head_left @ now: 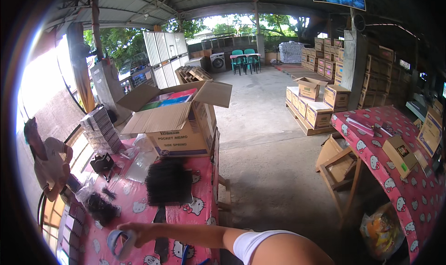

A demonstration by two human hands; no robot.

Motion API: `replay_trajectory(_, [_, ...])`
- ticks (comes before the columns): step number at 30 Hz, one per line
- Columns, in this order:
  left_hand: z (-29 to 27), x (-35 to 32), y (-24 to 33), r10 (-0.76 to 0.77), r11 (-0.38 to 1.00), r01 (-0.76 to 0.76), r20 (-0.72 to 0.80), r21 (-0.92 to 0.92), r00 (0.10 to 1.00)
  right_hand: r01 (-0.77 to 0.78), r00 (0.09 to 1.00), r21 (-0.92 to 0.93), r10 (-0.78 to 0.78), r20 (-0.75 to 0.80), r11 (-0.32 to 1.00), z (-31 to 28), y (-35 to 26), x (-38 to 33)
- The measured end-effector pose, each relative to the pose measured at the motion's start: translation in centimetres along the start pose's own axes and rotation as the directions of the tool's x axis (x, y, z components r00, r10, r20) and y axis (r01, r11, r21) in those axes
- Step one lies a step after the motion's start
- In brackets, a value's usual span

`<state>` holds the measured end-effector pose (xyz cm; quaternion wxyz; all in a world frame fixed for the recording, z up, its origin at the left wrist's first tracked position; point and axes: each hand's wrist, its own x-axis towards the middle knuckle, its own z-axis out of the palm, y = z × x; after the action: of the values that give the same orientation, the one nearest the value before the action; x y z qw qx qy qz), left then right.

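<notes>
At the lower left, over the pink patterned worktop (195,209), one hand (134,231), left or right I cannot tell, has its fingers (124,229) curled around a grey-blue tape roll (119,244); a black bristly bundle (168,181) lies beyond it, before an open cardboard box (179,126).

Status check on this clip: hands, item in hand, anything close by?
One hand out over the pink table, gripping a grey-blue tape roll; cannot tell which hand. Other hand not in view. Black bundles and an open cardboard box beyond it.
</notes>
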<state>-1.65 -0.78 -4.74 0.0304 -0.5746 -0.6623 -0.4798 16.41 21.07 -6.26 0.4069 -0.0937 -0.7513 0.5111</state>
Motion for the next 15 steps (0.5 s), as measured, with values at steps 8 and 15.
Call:
replay_trajectory(8, [-2.3, -0.6, -1.9, 0.028, 0.995, -0.024, -0.039, 0.095, 0.999, -0.172, 0.947, 0.287, 0.078, 0.313, 0.942, 1.6, -2.9, 2.1])
replay_trajectory(15, [-1.8, -0.1, -3.9, -0.162, 0.925, 0.122, -0.083, -0.36, 0.983, -0.013, 0.954, 0.108, -0.02, 0.298, 0.994, 2.2, -1.7, 3.0])
